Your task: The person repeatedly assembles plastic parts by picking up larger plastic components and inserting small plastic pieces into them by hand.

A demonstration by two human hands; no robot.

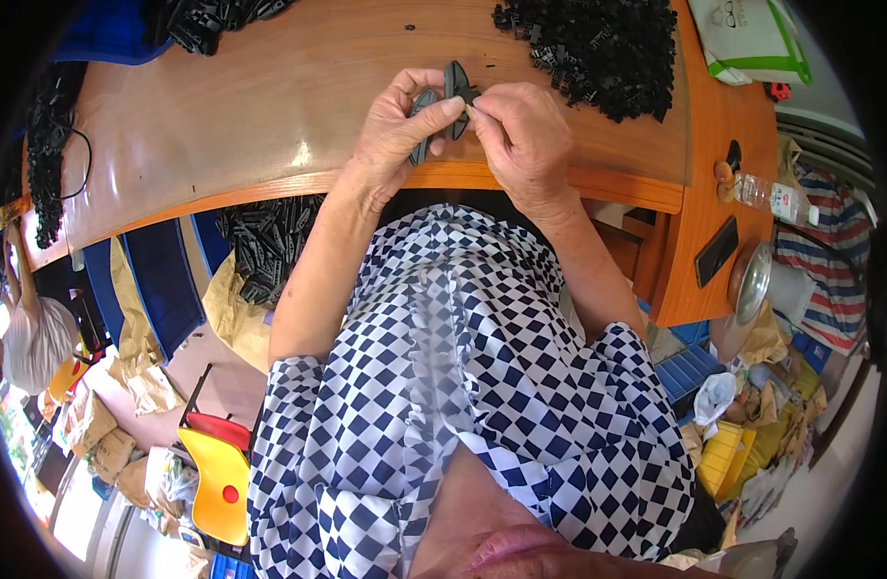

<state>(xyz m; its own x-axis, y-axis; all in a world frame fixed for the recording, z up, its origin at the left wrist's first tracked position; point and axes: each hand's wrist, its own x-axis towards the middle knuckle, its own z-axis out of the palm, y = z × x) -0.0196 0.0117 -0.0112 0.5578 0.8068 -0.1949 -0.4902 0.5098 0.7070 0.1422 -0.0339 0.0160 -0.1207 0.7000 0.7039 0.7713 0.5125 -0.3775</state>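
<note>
Over the table's near edge, my left hand [390,130] is closed round two dark grey plastic parts. One long, rounded part [455,79] stands up between thumb and fingers; the other part [420,152] lies lower, against the palm. My right hand [528,140] is closed in a pinch right beside the upper part. A small black plastic piece [471,96] shows at its fingertips, touching the upper part's side. The fingers hide most of this piece. Farther right on the table is a heap of small black plastic pieces [607,53], similar in colour.
More black parts [207,21] lie at the far left, and a heap [48,159] hangs over the left edge. Below the table, a container holds long black parts [270,236]. To the right are a phone [716,253], a plastic bottle [773,198] and a bag [742,39]. Another person [40,343] sits left.
</note>
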